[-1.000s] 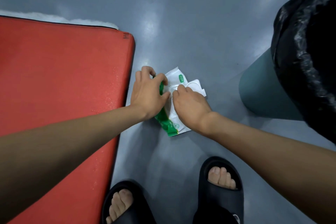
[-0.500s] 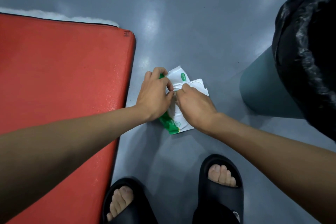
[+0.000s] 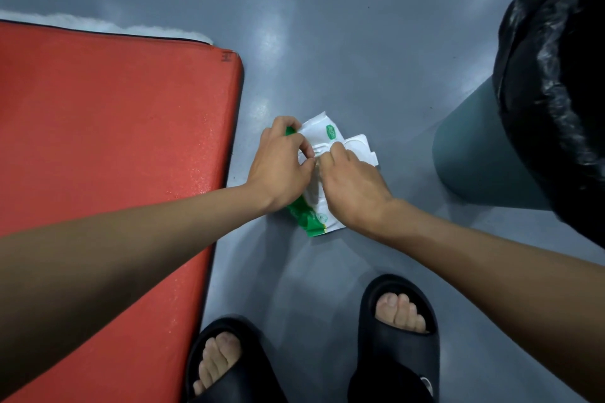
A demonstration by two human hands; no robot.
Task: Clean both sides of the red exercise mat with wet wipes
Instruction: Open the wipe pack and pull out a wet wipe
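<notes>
— Both hands have barely shifted; the left hand (image 3: 281,167) now curls tighter on the wet wipes pack (image 3: 316,217) at frame centre.

— And the right hand (image 3: 352,186)?

— Pinching at the pack's opening. The red exercise mat (image 3: 108,141) fills the left.

On the grey glossy floor (image 3: 327,26) there was one red padded exercise mat (image 3: 114,141), one white-and-green plastic pack of wet wipes (image 3: 314,216), and one grey-green round bin (image 3: 471,154) lined with one black plastic bag (image 3: 556,91). Two bare hands were counted, a left hand (image 3: 278,167) and a right hand (image 3: 353,183). Two black rubber slide sandals (image 3: 393,353) stood at the near edge.
</notes>
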